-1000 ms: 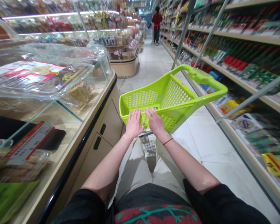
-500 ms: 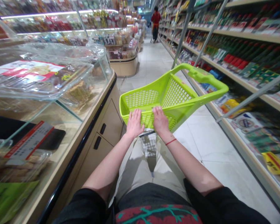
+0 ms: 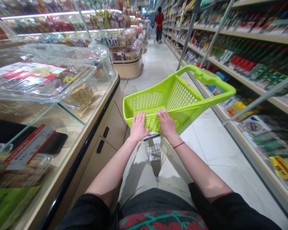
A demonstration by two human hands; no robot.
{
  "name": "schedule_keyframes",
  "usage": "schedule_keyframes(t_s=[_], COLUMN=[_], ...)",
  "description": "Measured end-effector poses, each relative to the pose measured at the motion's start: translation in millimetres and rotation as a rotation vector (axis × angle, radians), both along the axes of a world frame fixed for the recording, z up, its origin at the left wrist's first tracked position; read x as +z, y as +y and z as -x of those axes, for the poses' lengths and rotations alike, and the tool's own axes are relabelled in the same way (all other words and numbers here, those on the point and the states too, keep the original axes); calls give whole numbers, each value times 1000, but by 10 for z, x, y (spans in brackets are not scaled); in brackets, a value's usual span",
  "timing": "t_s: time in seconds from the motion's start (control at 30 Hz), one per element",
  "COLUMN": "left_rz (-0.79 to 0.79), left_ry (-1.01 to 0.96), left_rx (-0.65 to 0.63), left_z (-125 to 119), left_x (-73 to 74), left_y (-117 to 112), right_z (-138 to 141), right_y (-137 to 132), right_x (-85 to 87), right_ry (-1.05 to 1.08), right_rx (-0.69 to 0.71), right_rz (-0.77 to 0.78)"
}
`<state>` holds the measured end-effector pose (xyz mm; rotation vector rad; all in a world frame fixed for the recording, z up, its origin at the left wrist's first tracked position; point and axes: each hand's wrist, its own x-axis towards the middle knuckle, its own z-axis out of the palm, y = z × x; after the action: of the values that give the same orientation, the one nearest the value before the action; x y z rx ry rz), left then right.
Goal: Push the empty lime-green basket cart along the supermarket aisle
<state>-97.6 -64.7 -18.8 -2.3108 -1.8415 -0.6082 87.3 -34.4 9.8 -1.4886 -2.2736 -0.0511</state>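
Observation:
A lime green plastic shopping basket [image 3: 180, 95] stands tilted in front of me in the aisle, empty, its handle [image 3: 206, 76] rising at the far right. My left hand [image 3: 138, 127] rests on the basket's near rim with fingers laid over the edge. Beside it, my right hand [image 3: 166, 123], a red string on its wrist, grips the same rim with fingers curled over it.
A glass-topped display counter [image 3: 62, 105] with packed snacks and wooden cabinet doors [image 3: 105, 137] runs along my left. Stocked shelves [image 3: 249, 64] with slanted metal braces line the right. A person in red [image 3: 159, 24] stands far down the tiled aisle [image 3: 206, 143].
My right hand has slid a little to the right along the basket's rim. The left hand and the basket have barely moved.

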Motion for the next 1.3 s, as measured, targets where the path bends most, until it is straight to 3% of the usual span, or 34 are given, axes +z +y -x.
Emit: schedule_keyframes(t_s=[0.13,0.23,0.57,0.7,0.87,1.13,1.3], left_rz=[6,1,31,43,23,-8,-18], left_ry=[-5,-5,-18,-9,31,-20,-48], left_rx=[-3,6,45,43,32,88,90], left_z=[-6,-17,-33,-21,47,230,227], left_x=[-2,-9,31,53,32,-92,-119], left_y=[-1,-5,-49,-59,-69,-115,-124], right_z=[-351,-368,442,578,405,-87,48], right_y=[94,102,-130,-138,-86,18,-40], right_x=[53,24,-73,-111,-75,0,-21], right_ry=[15,25,91,113,70,58,85], right_rx=[-131,-157,7,66,84,-80,-123], right_rz=[-80,-92,77,90,66,-43,-21])
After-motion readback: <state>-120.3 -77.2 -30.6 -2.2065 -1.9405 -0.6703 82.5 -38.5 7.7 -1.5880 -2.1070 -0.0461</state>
